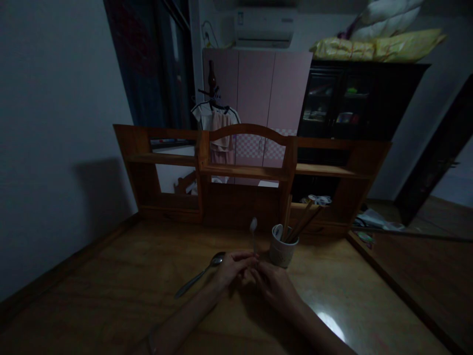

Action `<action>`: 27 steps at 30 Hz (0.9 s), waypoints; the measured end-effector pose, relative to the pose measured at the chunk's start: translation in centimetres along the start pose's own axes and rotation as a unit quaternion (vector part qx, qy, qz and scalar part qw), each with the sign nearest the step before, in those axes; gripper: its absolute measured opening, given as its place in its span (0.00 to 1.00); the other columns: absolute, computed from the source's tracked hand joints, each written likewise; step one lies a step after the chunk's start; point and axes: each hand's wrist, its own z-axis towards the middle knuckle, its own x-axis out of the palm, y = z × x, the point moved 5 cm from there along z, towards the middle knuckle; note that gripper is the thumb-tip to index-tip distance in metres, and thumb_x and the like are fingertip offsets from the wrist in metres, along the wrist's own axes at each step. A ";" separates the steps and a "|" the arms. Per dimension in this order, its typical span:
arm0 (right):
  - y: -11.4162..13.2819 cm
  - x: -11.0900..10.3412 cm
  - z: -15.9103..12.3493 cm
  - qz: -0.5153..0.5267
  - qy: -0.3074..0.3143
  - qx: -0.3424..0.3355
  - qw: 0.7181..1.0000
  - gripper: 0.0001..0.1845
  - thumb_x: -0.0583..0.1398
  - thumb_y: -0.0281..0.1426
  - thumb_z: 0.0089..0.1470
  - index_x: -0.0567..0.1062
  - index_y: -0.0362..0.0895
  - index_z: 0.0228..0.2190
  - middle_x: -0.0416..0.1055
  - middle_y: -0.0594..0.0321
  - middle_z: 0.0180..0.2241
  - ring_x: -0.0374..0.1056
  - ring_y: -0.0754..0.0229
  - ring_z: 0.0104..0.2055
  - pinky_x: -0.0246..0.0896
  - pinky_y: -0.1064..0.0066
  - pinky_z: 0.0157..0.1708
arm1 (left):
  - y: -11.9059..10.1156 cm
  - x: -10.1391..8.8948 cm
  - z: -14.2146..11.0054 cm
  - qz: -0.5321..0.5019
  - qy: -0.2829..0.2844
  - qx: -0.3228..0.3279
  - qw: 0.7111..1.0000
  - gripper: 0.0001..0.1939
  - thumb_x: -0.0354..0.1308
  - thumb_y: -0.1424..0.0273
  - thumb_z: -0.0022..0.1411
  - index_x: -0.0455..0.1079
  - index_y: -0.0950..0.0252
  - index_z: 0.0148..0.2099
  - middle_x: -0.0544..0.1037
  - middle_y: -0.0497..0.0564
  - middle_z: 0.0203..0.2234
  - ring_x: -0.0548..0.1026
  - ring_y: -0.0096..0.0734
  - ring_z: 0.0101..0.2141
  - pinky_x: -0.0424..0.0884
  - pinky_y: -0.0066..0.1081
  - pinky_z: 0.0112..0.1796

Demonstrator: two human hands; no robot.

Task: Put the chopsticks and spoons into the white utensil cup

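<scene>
Both my hands rest together on the wooden desk (111, 296) in dim light. My left hand (231, 268) is closed in a pinch on the handle of a small spoon (253, 228), which stands upright with its bowl on top. My right hand (271, 283) lies beside it with fingers curled against the left hand's fingertips; whether it grips anything is hidden. A larger metal spoon (199, 276) lies flat on the desk just left of my left hand. A white cup (281, 251) holding chopsticks (301, 222) stands just beyond my right hand.
A wooden shelf unit (244, 170) runs across the back of the desk. A wall stands at the left. Behind are a pink wardrobe (273, 88), hanging clothes (218, 123), a dark cabinet (354, 98) and an air conditioner (264, 27). The desk's right edge (391, 281) drops to the floor.
</scene>
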 end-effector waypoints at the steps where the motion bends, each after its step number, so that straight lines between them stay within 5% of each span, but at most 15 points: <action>1: 0.0 0.0 0.0 -0.003 0.002 0.002 1.000 0.15 0.50 0.36 0.67 0.73 0.43 0.37 0.73 0.59 0.35 0.69 0.60 0.35 0.57 0.73 0.35 | 0.0 0.0 0.0 -0.002 -0.002 0.006 1.000 0.18 0.70 0.62 0.46 0.80 0.69 0.38 0.79 0.55 0.28 0.65 0.18 0.17 0.58 0.21 0.19; 12: 0.3 -0.3 0.4 -0.001 0.027 0.002 1.000 0.16 0.48 0.36 0.67 0.74 0.44 0.39 0.75 0.58 0.37 0.71 0.59 0.37 0.58 0.73 0.36 | 0.5 0.2 0.5 -0.027 0.031 0.029 0.999 0.21 0.68 0.57 0.49 0.70 0.69 0.37 0.78 0.52 0.30 0.66 0.17 0.16 0.61 0.21 0.18; 27: 0.1 -0.2 0.1 -0.053 0.023 0.022 0.998 0.24 0.44 0.39 0.69 0.72 0.42 0.30 0.73 0.59 0.30 0.69 0.61 0.31 0.55 0.73 0.33 | 0.9 -1.0 1.0 -0.051 -0.017 0.031 0.998 0.24 0.59 0.50 0.56 0.57 0.59 0.44 0.75 0.44 0.25 0.70 0.23 0.15 0.62 0.21 0.18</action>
